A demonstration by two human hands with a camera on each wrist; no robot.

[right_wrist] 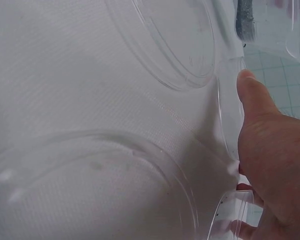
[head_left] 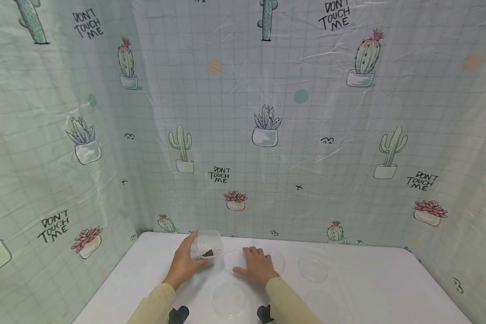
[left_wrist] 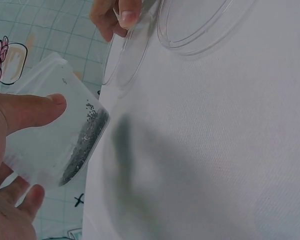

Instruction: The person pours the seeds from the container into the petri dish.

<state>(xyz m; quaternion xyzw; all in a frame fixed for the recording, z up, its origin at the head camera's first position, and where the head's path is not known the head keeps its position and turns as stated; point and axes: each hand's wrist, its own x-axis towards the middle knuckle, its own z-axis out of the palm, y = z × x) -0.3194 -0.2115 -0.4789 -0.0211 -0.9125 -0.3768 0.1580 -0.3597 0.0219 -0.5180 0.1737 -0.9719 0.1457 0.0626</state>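
Note:
In the head view my left hand [head_left: 184, 265] grips a clear, square-sided plastic tub [head_left: 209, 239], thumb on the near side and fingers round the far side. The tub is tilted, and small dark grains [left_wrist: 84, 150] have gathered along one lower edge. My right hand [head_left: 260, 266] is to the right of it, palm down with fingers spread and slightly bent. Its thumb and fingertips rest at the edge of a clear round dish [head_left: 228, 262]. Another clear dish [head_left: 281, 262] shows partly behind that hand.
A clear round dish [head_left: 229, 300] lies on the white table [head_left: 372, 288] between the forearms. Farther right are another clear dish [head_left: 312, 269] and a faint round one [head_left: 321, 302]. A cactus-print curtain [head_left: 243, 157] hangs along the table's back and sides.

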